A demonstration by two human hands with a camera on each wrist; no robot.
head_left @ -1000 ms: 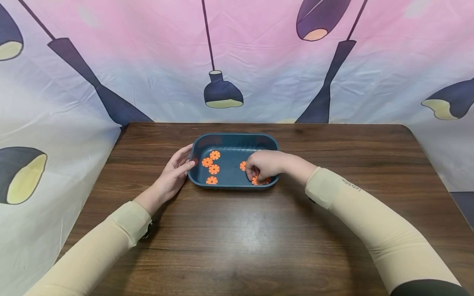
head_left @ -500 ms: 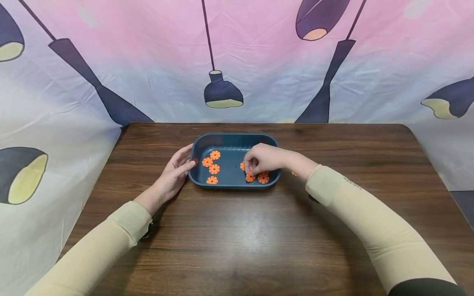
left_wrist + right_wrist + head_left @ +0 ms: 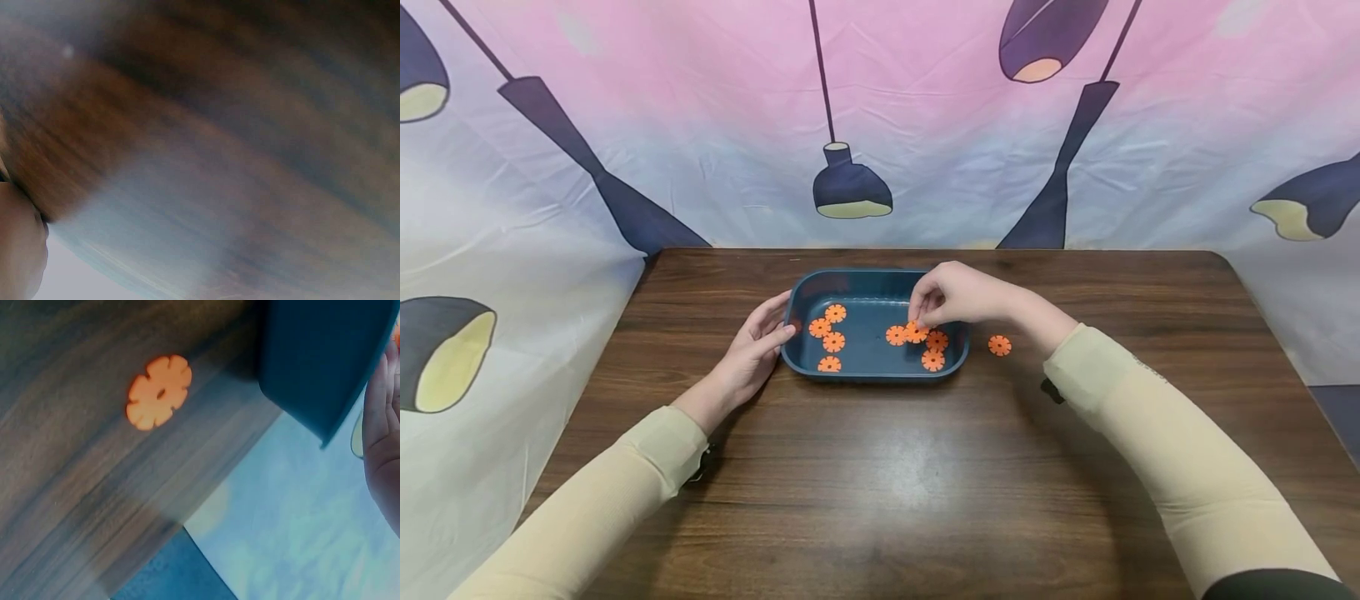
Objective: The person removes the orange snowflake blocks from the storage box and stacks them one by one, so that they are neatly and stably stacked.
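Observation:
A dark blue rectangular tray (image 3: 880, 377) with rounded corners stands on the table. My left hand (image 3: 752, 350) holds its left end, thumb over the rim and fingers along the outside. Above the tray's right half, my right hand (image 3: 958, 293) pinches an orange notched disc (image 3: 916, 333) between thumb and fingertips. Beside the held piece lies another orange disc (image 3: 896, 336), with two more discs (image 3: 933, 360) near the right wall. Several discs (image 3: 833, 342) lie at the tray's left end. In the right wrist view, the fingers (image 3: 381, 419) show only partly.
One loose orange disc (image 3: 999, 345) lies on the brown wooden table (image 3: 880, 483), right of the tray; the right wrist view shows this loose disc (image 3: 159, 392) closely. A printed cloth (image 3: 925, 167) hangs behind the table. The left wrist view shows mostly blurred tabletop (image 3: 187, 144).
My right hand has risen from the tray's floor and moved slightly back and right, with an orange disc in its fingertips. The loose disc on the table is now uncovered. My left hand stays put.

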